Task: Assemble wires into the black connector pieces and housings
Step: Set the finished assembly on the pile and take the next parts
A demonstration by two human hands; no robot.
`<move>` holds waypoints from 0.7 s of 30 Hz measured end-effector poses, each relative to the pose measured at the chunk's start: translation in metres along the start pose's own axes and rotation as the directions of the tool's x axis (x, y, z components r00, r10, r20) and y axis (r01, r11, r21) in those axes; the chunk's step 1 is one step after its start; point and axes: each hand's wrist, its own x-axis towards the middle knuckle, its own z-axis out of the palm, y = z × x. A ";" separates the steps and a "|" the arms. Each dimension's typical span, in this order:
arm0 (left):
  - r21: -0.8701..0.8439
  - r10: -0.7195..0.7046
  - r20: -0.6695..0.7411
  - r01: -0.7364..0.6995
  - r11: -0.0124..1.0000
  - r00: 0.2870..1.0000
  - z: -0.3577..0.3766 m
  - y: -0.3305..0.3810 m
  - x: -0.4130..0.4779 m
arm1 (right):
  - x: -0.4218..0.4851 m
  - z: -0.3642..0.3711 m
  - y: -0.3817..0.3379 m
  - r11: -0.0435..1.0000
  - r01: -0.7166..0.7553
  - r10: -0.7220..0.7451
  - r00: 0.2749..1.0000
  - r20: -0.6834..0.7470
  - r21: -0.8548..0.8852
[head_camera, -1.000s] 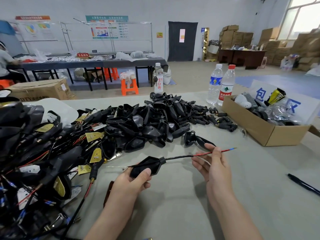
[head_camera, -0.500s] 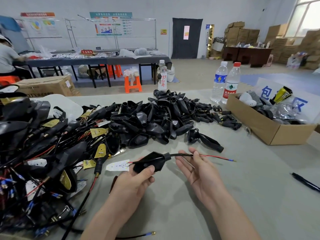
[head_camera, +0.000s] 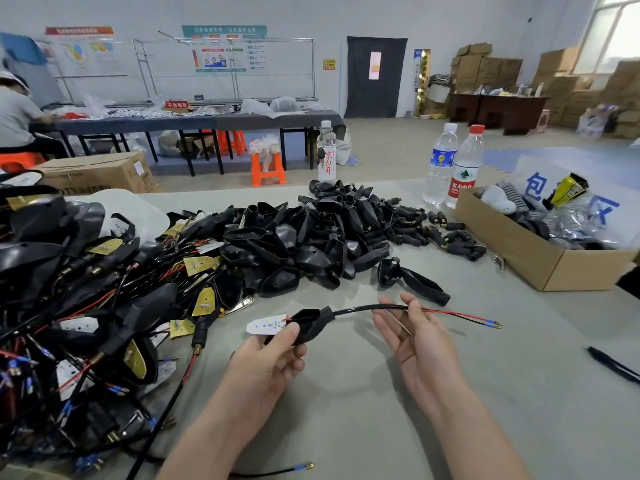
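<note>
My left hand (head_camera: 266,362) grips a black housing (head_camera: 311,323) between thumb and fingers. A small white LED board (head_camera: 265,325) sticks out of the housing's left end. A black cable (head_camera: 367,308) leaves its right end and runs over my right hand (head_camera: 415,341), splitting into red and black wires (head_camera: 460,315) with blue-and-brass tips. My right hand lies palm up with fingers nearly straight, and the cable rests across its fingertips. A pile of loose black housings (head_camera: 304,237) lies behind, with small black connector pieces (head_camera: 426,230) to its right.
A tangled heap of wired assemblies (head_camera: 86,306) fills the left of the table. A cardboard box (head_camera: 540,258) stands at the right, two water bottles (head_camera: 453,164) behind it. A black pen (head_camera: 613,365) lies at the far right. A loose cable end (head_camera: 294,469) lies near the front edge.
My right hand has let go of the wire and opened, palm up. The white board has come further out of the housing's left end. The wire ends have sunk lower.
</note>
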 end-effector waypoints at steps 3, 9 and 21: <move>0.009 0.030 -0.017 -0.030 1.000 0.999 -0.001 0.002 0.000 | 0.002 -0.003 -0.002 0.999 0.032 -0.032 0.999 -0.022 -0.013; 0.073 0.143 -0.120 -0.135 0.988 0.982 -0.002 0.000 0.003 | 0.002 -0.007 -0.007 0.992 0.093 -0.099 0.993 -0.069 -0.080; 0.326 0.329 -0.139 -0.270 0.906 0.934 -0.005 -0.005 0.002 | 0.000 -0.009 -0.011 0.972 0.169 -0.188 0.976 -0.109 -0.165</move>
